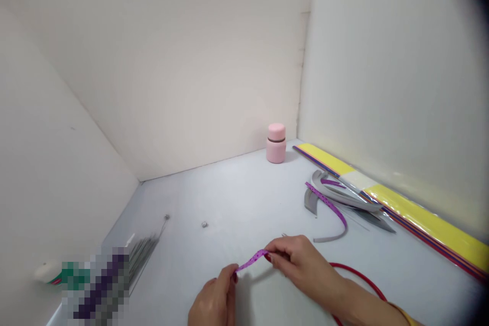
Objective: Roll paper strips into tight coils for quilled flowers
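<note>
A narrow purple strip with darker dots (251,261) is stretched between my two hands above the near part of the table. My left hand (216,295) pinches its lower left end between thumb and finger. The upper right end is pinched by my right hand (292,257), whose fingers are curled. Between the hands the strip bends slightly and rises to the right. Under my right forearm runs a curved red cord or hoop (359,274), partly hidden by the arm.
Purple and grey strips (336,209) lie on the right, beside a long yellow plastic-wrapped pack (412,210). A pink jar (276,143) stands at the back. Thin wires (143,254) lie at left, near a blurred-out patch. Two small metal bits (205,224) rest mid-table. White walls enclose the table.
</note>
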A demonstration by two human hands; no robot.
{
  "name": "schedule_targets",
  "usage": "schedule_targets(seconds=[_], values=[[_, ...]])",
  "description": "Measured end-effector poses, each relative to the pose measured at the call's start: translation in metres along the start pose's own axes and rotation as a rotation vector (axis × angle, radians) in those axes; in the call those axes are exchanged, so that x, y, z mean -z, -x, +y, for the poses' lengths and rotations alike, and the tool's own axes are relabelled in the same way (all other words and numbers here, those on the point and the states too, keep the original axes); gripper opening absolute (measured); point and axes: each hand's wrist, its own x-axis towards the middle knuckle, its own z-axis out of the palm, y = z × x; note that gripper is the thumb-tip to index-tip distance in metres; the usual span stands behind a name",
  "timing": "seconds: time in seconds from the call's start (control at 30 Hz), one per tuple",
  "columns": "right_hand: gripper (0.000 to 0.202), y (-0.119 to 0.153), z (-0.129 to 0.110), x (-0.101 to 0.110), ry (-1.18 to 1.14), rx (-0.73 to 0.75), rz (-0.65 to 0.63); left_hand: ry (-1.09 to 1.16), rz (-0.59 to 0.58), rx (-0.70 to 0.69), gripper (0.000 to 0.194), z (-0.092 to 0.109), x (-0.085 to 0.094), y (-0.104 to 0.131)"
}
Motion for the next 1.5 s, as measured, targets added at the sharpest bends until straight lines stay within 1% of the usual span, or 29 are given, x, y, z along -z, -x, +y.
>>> schedule_targets(seconds=[0.07,0.1,0.17,0.2,0.23,0.3,0.33,0.37,0.47,0.53,0.57,0.63,0.7,0.77,0.8,0.87,0.93,0.97,1.0,1.03,1.07,1.13,1.17,1.2,1.27,1.3,1.4,1.43,1.5], values=[[0.023,-0.002,0.003,0.001,-0.115,-0.13,-0.05,0.068,-0.03,0.056,0.028,0.001,-0.002,0.001],[0.025,-0.002,0.004,0.003,-0.132,-0.162,-0.055,0.089,-0.033,0.091,0.029,0.001,-0.003,0.001],[0.022,-0.002,0.004,0.007,-0.071,-0.137,-0.034,0.1,-0.027,0.148,0.031,0.003,-0.003,0.002],[0.02,-0.001,0.003,0.009,-0.008,-0.096,-0.019,0.093,-0.025,0.152,0.031,0.004,-0.002,0.002],[0.023,0.0,0.001,0.01,0.06,-0.046,-0.009,0.075,-0.022,0.133,0.03,0.004,-0.002,0.002],[0.041,0.006,-0.006,0.008,0.178,0.06,-0.001,0.008,-0.009,0.038,0.029,0.004,0.0,0.002],[0.044,0.009,-0.009,0.006,0.224,0.121,-0.007,-0.035,-0.001,-0.023,0.029,0.004,0.001,0.002],[0.041,0.012,-0.012,0.002,0.267,0.184,-0.016,-0.078,0.011,-0.085,0.03,0.004,0.002,0.002],[0.013,0.018,-0.017,-0.013,0.396,0.366,-0.026,-0.138,0.065,-0.262,0.03,0.006,0.002,0.003],[0.02,0.019,-0.016,-0.017,0.457,0.435,0.001,-0.11,0.092,-0.302,0.027,0.01,0.002,0.004],[0.023,0.019,-0.016,-0.017,0.466,0.442,0.028,-0.082,0.093,-0.272,0.028,0.012,0.001,0.004],[0.025,0.018,-0.016,-0.012,0.432,0.398,0.08,-0.022,0.069,-0.135,0.027,0.014,0.002,0.004],[0.027,0.017,-0.018,-0.004,0.323,0.312,0.107,0.044,0.026,-0.026,0.022,0.014,0.003,0.003],[0.027,0.016,-0.021,0.002,0.149,0.214,0.075,0.126,0.015,-0.038,0.02,0.011,0.007,0.002],[0.025,0.015,-0.022,0.004,0.039,0.151,0.034,0.179,0.01,-0.064,0.019,0.01,0.009,0.001],[0.022,0.012,-0.023,0.004,-0.219,-0.03,-0.097,0.291,-0.017,-0.097,0.019,0.01,0.014,-0.002],[0.024,0.01,-0.022,0.001,-0.438,-0.21,-0.206,0.321,-0.012,-0.092,0.018,0.013,0.017,-0.004],[0.025,0.009,-0.021,-0.001,-0.485,-0.254,-0.223,0.29,0.024,-0.107,0.022,0.015,0.018,-0.005],[0.025,0.009,-0.021,-0.003,-0.47,-0.245,-0.208,0.236,0.078,-0.143,0.03,0.018,0.018,-0.005],[0.024,0.009,-0.021,-0.004,-0.405,-0.186,-0.172,0.174,0.135,-0.193,0.037,0.02,0.017,-0.006],[0.022,0.011,-0.021,-0.006,-0.317,-0.099,-0.138,0.116,0.183,-0.245,0.04,0.022,0.016,-0.005],[0.022,0.014,-0.023,-0.007,-0.166,0.066,-0.108,0.071,0.215,-0.32,0.035,0.022,0.014,-0.003],[0.022,0.015,-0.024,-0.008,-0.125,0.114,-0.11,0.096,0.214,-0.332,0.034,0.022,0.012,-0.001],[0.023,0.016,-0.025,-0.008,-0.107,0.13,-0.123,0.154,0.204,-0.325,0.034,0.021,0.012,0.0],[0.021,0.018,-0.026,-0.008,-0.093,0.11,-0.154,0.335,0.155,-0.262,0.033,0.018,0.011,0.003],[0.021,0.017,-0.025,-0.008,-0.08,0.103,-0.157,0.438,0.123,-0.202,0.031,0.018,0.013,0.004],[0.022,0.016,-0.02,-0.007,0.002,0.158,-0.118,0.651,0.054,0.065,0.018,0.02,0.02,0.003],[0.023,0.015,-0.018,-0.006,0.046,0.189,-0.089,0.695,0.049,0.16,0.014,0.022,0.023,0.001],[0.023,0.014,-0.013,-0.005,0.142,0.236,-0.027,0.719,0.059,0.315,0.015,0.023,0.03,-0.002]])
